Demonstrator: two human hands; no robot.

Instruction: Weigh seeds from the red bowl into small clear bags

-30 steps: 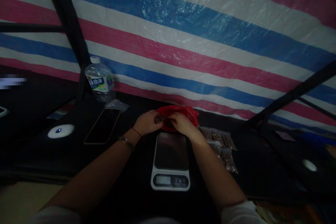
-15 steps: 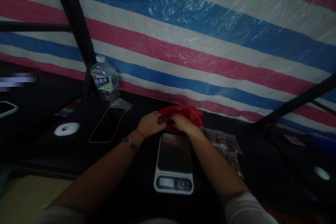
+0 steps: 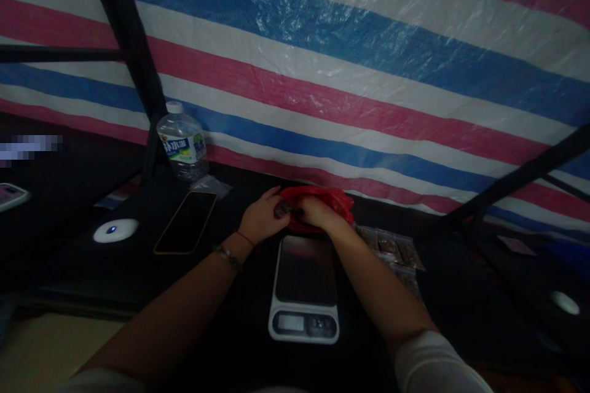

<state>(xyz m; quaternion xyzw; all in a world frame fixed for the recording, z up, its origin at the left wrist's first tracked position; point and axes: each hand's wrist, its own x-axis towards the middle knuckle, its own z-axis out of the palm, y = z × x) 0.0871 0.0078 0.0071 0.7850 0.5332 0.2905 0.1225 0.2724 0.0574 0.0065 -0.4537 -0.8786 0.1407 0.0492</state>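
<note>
At the mouth of a red plastic bag, my left hand is closed on a small clear bag with dark contents. My right hand reaches into the red bag with curled fingers, close beside the small bag. Its fingertips are partly hidden, and I cannot make out what they hold. Just in front of both hands lies a white kitchen scale with a dark weighing plate. To the right, partly behind my right forearm, are several filled zip bags.
A phone, a white oval device and a clear plastic bottle are on the left. Beside the bottle lies a crumpled clear bag. Striped sheeting rises behind the black table. Another white oval object is at far right.
My left hand's index finger has lifted and stretched out a little. My right hand sits slightly deeper in the red bag. The scale and zip bags have stayed in place.
</note>
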